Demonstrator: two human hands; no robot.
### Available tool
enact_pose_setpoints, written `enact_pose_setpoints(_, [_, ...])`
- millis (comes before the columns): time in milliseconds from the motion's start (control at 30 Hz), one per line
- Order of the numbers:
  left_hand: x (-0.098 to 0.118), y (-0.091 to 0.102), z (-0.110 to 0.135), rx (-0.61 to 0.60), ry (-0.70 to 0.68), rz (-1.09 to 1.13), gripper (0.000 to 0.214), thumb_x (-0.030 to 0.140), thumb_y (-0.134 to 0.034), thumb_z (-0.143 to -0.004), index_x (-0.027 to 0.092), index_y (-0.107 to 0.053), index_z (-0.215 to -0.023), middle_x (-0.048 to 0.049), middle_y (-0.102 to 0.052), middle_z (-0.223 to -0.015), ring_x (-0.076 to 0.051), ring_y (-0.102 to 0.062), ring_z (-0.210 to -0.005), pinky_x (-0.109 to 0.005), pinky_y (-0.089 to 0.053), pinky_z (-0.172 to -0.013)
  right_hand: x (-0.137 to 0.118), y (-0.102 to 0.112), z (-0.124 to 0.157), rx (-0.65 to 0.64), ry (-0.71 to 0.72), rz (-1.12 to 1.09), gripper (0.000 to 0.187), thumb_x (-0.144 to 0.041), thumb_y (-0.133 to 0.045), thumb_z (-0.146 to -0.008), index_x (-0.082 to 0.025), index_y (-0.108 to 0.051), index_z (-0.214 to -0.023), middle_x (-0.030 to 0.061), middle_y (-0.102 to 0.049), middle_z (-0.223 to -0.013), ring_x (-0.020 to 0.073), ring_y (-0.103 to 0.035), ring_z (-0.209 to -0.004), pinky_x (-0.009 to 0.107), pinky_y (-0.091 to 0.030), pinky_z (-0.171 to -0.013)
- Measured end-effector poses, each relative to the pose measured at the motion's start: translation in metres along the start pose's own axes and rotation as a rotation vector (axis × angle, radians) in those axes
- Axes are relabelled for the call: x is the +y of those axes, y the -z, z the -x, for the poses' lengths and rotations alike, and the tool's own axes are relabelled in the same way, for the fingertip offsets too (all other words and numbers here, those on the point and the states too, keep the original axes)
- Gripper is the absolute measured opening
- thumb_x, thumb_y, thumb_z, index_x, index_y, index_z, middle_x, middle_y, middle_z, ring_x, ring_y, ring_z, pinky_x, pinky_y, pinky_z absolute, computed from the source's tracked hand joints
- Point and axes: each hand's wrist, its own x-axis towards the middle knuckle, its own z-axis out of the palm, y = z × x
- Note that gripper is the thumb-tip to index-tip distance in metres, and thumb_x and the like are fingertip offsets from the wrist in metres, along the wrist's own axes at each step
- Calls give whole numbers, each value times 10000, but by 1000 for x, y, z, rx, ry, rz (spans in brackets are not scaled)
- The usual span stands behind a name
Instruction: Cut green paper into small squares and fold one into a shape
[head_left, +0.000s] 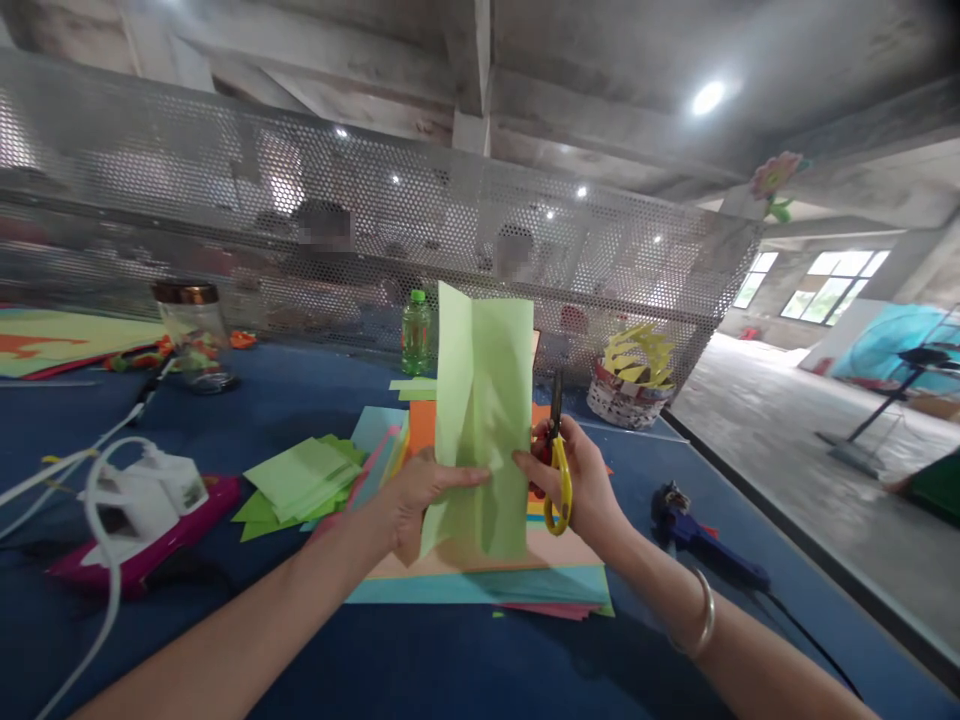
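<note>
A light green sheet of paper with a crease down its length stands upright between my hands. My left hand grips its lower left part, thumb lying across the front. On the right edge, the thumb of my right hand presses the sheet. That same hand also keeps hold of scissors with yellow and red handles, their dark blades pointing up. Beneath the hands lies a stack of coloured paper in blue, peach, orange and pink. Smaller green paper pieces are piled to the left.
A magenta power strip with white plugs and cables sits at left, a lidded jar behind it. A green bottle stands before the perforated metal screen. At right are a basket of yellow paper strips and a blue glue gun.
</note>
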Motion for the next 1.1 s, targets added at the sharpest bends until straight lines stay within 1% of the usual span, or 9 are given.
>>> enact_pose_setpoints(167, [-4, -9, 2, 68, -76, 52, 555, 163, -881, -578, 132, -693, -1100, -165, -755, -990, -358, -714, -921, -478, -566, -843, 3, -4, 0, 14, 38, 43, 326, -244, -734, -711, -232, -472, -904, -84, -516, -667, 90, -485, -571, 203, -439, -524])
enact_pose_setpoints(300, [-2, -10, 3, 112, -117, 26, 524, 151, -884, -562, 98, -712, -1054, -173, -757, -969, -350, -725, -860, -473, -583, -811, 2, -5, -2, 38, 53, 70, 311, -245, -717, -706, -228, -480, -907, -71, -533, -675, 98, -499, -578, 211, -436, -538])
enact_pose_setpoints(500, [-5, -16, 8, 52, -138, -31, 549, 206, -905, -562, 108, -712, -1066, -157, -756, -998, -323, -725, -870, -462, -586, -820, -4, -9, 1, 45, 62, 87, 319, -242, -728, -691, -231, -483, -893, -71, -536, -672, 106, -521, -584, 220, -441, -559])
enact_pose_setpoints(600, [-3, -17, 9, 95, -122, -70, 542, 199, -913, -543, 105, -725, -1042, -143, -765, -961, -290, -730, -820, -404, -603, -769, -11, -11, 5, -12, 57, 45, 341, -247, -757, -697, -231, -472, -884, -76, -523, -675, 103, -519, -600, 216, -436, -570])
enact_pose_setpoints(700, [6, -12, 6, 162, -63, -14, 460, 184, -907, -548, 105, -739, -969, -122, -774, -887, -265, -727, -737, -378, -613, -699, -21, -8, 12, -80, 5, 17, 345, -322, -749, -757, -236, -459, -922, -68, -537, -688, 104, -515, -572, 225, -435, -545])
enact_pose_setpoints(833, [29, 2, 2, 253, -106, 187, 360, 147, -863, -610, 117, -725, -942, -90, -774, -816, -239, -720, -673, -369, -614, -675, -29, 0, 25, -214, -5, 60, 268, -469, -596, -902, -220, -520, -966, -33, -523, -744, 102, -482, -595, 229, -413, -549])
enact_pose_setpoints(900, [39, 10, 1, 272, -158, 267, 335, 131, -832, -652, 110, -708, -963, -89, -773, -813, -230, -722, -678, -359, -612, -707, -28, 2, 35, -358, -23, 45, 297, -499, -541, -934, -206, -558, -983, -18, -505, -778, 107, -487, -644, 242, -427, -604])
enact_pose_setpoints(967, [46, 17, 0, 277, -195, 298, 316, 127, -806, -682, 104, -696, -977, -93, -770, -807, -227, -723, -684, -360, -609, -739, -22, 1, 44, -490, -95, 40, 332, -516, -501, -952, -198, -572, -1013, -13, -510, -763, 112, -501, -631, 258, -431, -614])
enact_pose_setpoints(1100, [49, 24, -1, 257, -227, 311, 345, 152, -804, -685, 97, -687, -1006, -103, -766, -817, -250, -729, -731, -381, -602, -780, -10, -5, 54, -580, -137, 25, 387, -539, -436, -974, -177, -573, -995, -31, -495, -661, 95, -460, -529, 254, -382, -558])
